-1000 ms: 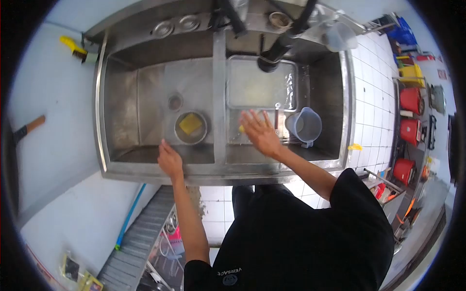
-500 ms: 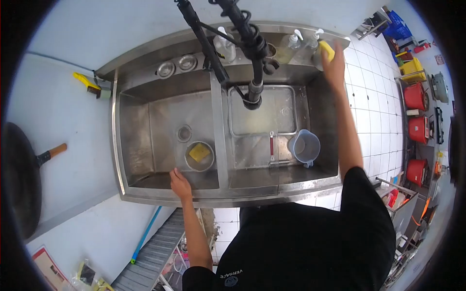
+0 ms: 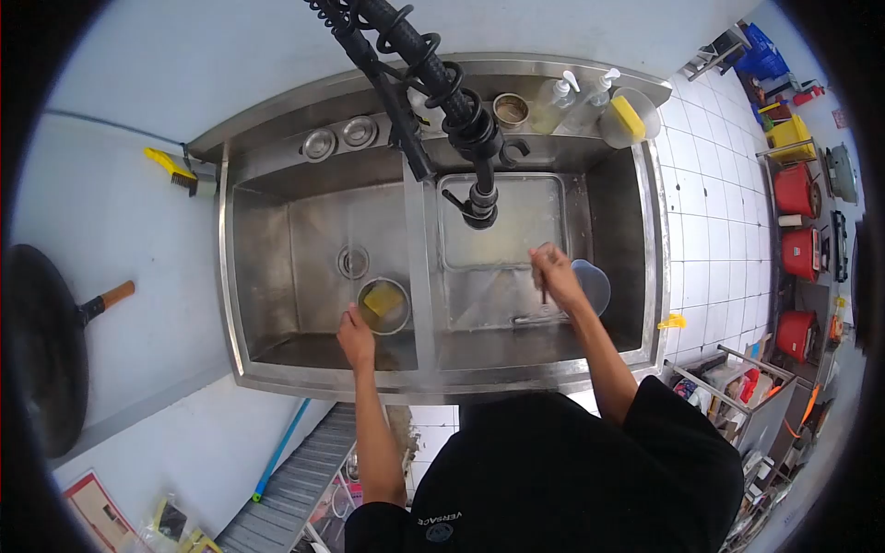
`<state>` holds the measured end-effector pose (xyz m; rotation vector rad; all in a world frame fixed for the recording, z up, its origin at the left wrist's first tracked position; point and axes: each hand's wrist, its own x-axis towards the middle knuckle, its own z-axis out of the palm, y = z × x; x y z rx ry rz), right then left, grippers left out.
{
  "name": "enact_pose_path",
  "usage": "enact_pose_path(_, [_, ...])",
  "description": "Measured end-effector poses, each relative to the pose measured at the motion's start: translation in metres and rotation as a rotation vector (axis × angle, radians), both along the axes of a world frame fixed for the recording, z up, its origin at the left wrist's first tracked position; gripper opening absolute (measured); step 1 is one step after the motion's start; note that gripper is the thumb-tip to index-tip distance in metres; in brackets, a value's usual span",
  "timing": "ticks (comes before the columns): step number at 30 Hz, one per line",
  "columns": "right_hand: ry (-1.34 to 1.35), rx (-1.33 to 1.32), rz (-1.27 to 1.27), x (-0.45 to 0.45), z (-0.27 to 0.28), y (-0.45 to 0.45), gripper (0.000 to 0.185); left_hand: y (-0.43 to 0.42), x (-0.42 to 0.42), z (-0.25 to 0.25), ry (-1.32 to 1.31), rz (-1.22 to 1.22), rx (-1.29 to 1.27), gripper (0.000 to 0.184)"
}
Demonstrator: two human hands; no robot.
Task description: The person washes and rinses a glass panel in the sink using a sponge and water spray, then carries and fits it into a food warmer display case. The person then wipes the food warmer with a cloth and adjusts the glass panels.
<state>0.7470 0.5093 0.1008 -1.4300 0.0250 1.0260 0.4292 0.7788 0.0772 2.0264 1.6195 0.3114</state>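
My left hand (image 3: 356, 339) is at the lower left edge of a round metal bowl (image 3: 407, 318) in the left basin, its fingers closed at the rim. Inside the bowl lies a yellow sponge (image 3: 383, 298). Over the right basin, my right hand (image 3: 557, 276) is closed round the dark red-handled tool (image 3: 544, 297), mostly hidden by the fingers. Just right of that hand stands a clear blue-grey jug (image 3: 595, 286). Below the hand a metal tool (image 3: 539, 320) lies on the basin floor. Another yellow sponge (image 3: 629, 118) rests in a clear container (image 3: 613, 136) at the back right corner.
A rectangular tray (image 3: 502, 221) lies in the right basin beneath a black spring faucet (image 3: 479, 203). Pump bottles (image 3: 550, 109), a small round cup (image 3: 511, 110) and two drain strainers (image 3: 319, 144) line the back ledge. A wok (image 3: 46, 350) and yellow brush (image 3: 171, 166) are at left.
My right hand let go of the yellow sponge at the back right container, came back over the right basin and took hold of the red-handled tool. My left hand moved to the bowl's rim.
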Motion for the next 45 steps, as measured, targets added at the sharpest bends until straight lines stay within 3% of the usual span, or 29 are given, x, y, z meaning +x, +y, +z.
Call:
enact_pose_path(5, [-0.008, 0.087, -0.079, 0.05, 0.11, -0.047, 0.02, -0.058, 0.059, 0.023, -0.105, -0.048, -0.146, 0.055])
enact_pose_path(9, [-0.224, -0.073, -0.081, 0.073, 0.204, -0.082, 0.017, -0.108, 0.113, 0.044, -0.186, -0.131, -0.323, 0.057])
enact_pose_path(13, [-0.429, -0.182, -0.099, 0.067, 0.265, -0.087, 0.014, -0.155, 0.161, 0.015, -0.282, -0.192, -0.394, 0.055])
enact_pose_path(20, [-0.524, -0.243, -0.125, 0.064, 0.255, -0.078, 0.018, -0.185, 0.223, -0.083, -0.383, -0.319, -0.541, 0.067])
enact_pose_path(24, [-0.579, -0.232, -0.094, 0.062, 0.24, -0.06, 0.019, -0.196, 0.227, -0.067, -0.3, -0.308, -0.603, 0.078])
enact_pose_path(28, [-0.649, -0.226, -0.033, 0.053, 0.229, -0.031, 0.02, -0.196, 0.235, -0.1, -0.461, -0.562, -0.641, 0.08])
enact_pose_path(30, [-0.8, -0.225, 0.009, 0.056, 0.206, -0.024, 0.02, -0.19, 0.24, -0.038, -0.693, -0.608, -0.781, 0.079])
enact_pose_path(32, [-0.851, -0.25, 0.024, 0.05, 0.193, -0.014, 0.02, -0.183, 0.237, 0.077, -0.931, -0.605, -1.089, 0.077])
enact_pose_path(35, [-0.847, -0.297, 0.022, 0.033, 0.193, 0.001, 0.022, -0.176, 0.23, 0.164, -0.916, -0.852, -0.973, 0.085])
enact_pose_path(38, [-0.808, -0.327, 0.028, 0.029, 0.19, 0.011, 0.024, -0.177, 0.229, 0.186, -0.561, -0.955, -0.593, 0.073])
enact_pose_path(41, [-0.795, -0.353, 0.05, 0.025, 0.184, 0.013, 0.027, -0.191, 0.242, 0.228, -0.195, -0.795, -0.367, 0.046])
enact_pose_path(44, [-0.754, -0.41, 0.07, 0.023, 0.187, 0.021, 0.03, -0.198, 0.245, 0.211, -0.172, -0.781, -0.022, 0.032])
enact_pose_path(45, [-0.75, -0.409, 0.079, 0.021, 0.185, 0.022, 0.029, -0.197, 0.243, 0.205, -0.166, -0.775, -0.016, 0.033])
